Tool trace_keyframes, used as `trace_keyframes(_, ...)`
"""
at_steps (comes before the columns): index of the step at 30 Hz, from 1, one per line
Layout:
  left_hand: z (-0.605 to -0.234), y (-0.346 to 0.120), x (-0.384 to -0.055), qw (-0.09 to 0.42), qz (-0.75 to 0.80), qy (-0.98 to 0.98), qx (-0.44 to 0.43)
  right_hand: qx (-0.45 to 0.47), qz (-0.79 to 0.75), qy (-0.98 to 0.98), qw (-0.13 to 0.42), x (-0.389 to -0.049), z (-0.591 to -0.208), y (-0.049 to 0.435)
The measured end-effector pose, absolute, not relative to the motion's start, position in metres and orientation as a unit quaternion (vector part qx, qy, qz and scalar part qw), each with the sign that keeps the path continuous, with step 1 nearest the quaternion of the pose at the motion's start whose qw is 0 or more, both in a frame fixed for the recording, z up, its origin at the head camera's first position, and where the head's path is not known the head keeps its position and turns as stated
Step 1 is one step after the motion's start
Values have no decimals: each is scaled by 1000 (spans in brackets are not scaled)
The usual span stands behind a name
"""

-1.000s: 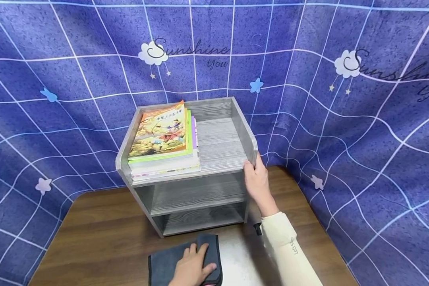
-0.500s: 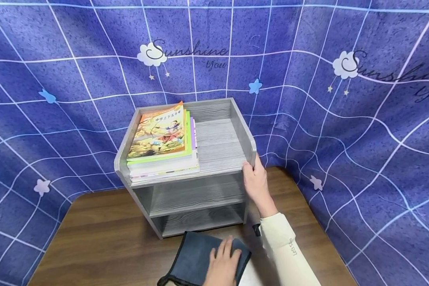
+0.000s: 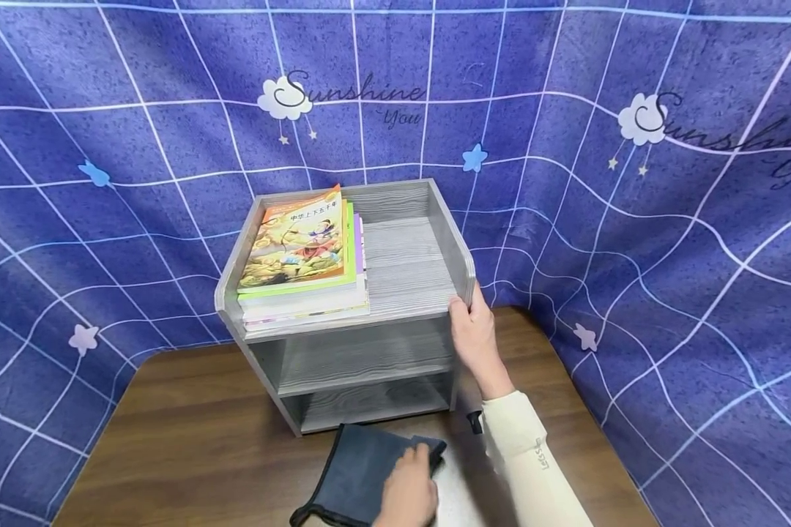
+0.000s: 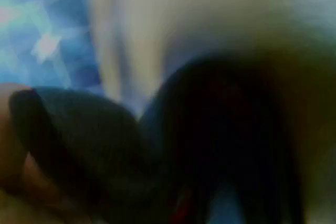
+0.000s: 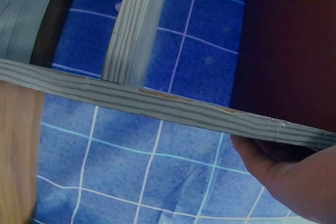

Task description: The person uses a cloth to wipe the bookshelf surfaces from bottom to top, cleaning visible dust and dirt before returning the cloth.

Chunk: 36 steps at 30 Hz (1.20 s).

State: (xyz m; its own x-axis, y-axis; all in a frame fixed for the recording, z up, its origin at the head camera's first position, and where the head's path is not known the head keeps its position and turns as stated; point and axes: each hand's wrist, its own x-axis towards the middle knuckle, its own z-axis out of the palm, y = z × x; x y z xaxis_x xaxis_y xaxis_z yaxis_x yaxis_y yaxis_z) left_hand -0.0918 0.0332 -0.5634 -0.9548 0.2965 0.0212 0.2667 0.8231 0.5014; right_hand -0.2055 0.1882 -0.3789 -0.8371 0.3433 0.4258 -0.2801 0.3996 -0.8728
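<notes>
A small grey wood-grain shelf unit (image 3: 409, 256) stands on the wooden table in the head view. My right hand (image 3: 476, 340) grips the front edge of its right side panel; the right wrist view shows the hand (image 5: 286, 174) at that panel (image 5: 184, 111). In front of the shelf lies a dark grey cloth (image 3: 359, 468) with black edging, its right part folded and bunched. My left hand (image 3: 409, 487) holds the bunched right part with curled fingers, blurred by motion. Up close, the left wrist view shows dark folds of the cloth (image 4: 84, 140) beside the fingers, also blurred.
A stack of books (image 3: 296, 252) fills the left side of the shelf's top. Below are two open compartments. A small black object (image 3: 474, 422) lies by the right sleeve. Blue checked fabric (image 3: 191, 110) hangs behind and at both sides of the wooden table (image 3: 171, 439).
The cloth first turned and spread out as my left hand moved right. Since then the fingers have curled and the cloth's right corner has folded over. My right hand stays on the shelf.
</notes>
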Motion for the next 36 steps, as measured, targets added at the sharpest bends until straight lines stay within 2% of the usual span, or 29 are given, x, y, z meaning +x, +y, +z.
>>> trace_keyframes(3,-556,2,-107,0,350,931,105,-22,547,-788,281,-205,-380,189)
trace_keyframes(6,-555,-33,-115,-26,324,945,37,-19,549,-788,280,-205,-380,188)
trace_keyframes(11,-560,-70,-117,14,203,979,-26,-19,548,-787,282,-205,-380,188)
trace_keyframes(19,-578,-73,-117,45,232,971,-39,-23,548,-789,278,-208,-381,187)
trace_keyframes(28,-580,-74,-109,-9,370,920,-126,-23,549,-789,274,-206,-383,189)
trace_keyframes(32,-580,-73,-110,-4,383,909,-167,-22,548,-791,272,-204,-383,193)
trace_keyframes(36,-585,-74,-113,6,340,925,-169,-9,543,-795,268,-197,-389,200)
